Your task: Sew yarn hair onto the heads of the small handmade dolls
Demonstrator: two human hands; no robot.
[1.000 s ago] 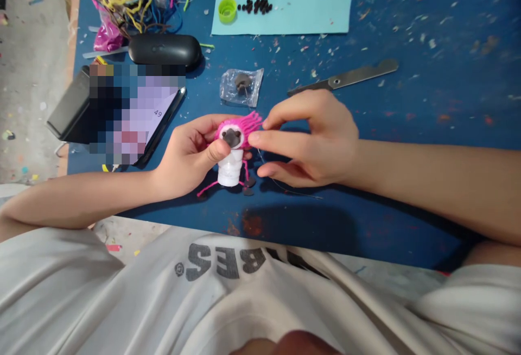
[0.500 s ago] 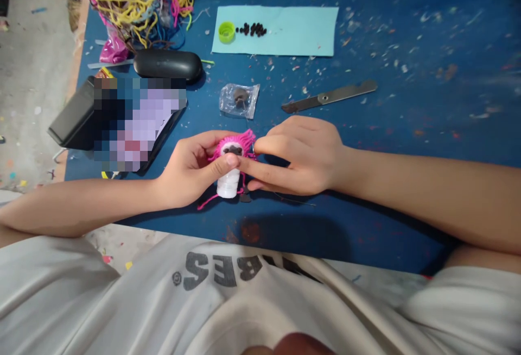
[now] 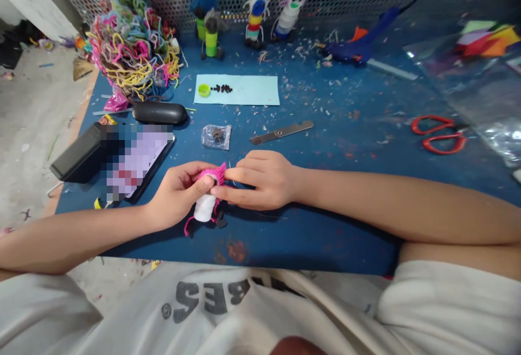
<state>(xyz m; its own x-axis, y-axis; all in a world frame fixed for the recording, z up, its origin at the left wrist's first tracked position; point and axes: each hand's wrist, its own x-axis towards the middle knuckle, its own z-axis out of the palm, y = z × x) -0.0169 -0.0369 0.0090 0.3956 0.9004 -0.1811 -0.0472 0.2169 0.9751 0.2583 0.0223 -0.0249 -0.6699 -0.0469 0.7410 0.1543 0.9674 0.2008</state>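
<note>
My left hand is closed round a small doll with a white wrapped body, bright pink yarn hair and thin pink limbs with dark feet. Its thumb lies across the doll's face and hides most of it. Against the right side of the doll's head, my right hand has its fingertips pinched close to the hair. A fine strand, like thread, trails below that hand, and another thin line curves by its fingers. What the right fingertips grip is too small to make out.
Beyond the hands lie a plastic packet, a metal blade and a light blue paper with black beads. A phone and yarn pile are left; scissors and a glue gun right. Several finished dolls stand behind.
The view has tilted up and now takes in the table's back, the standing dolls and the scissors. My left thumb covers more of the doll's face. Both hands stay at the doll.
</note>
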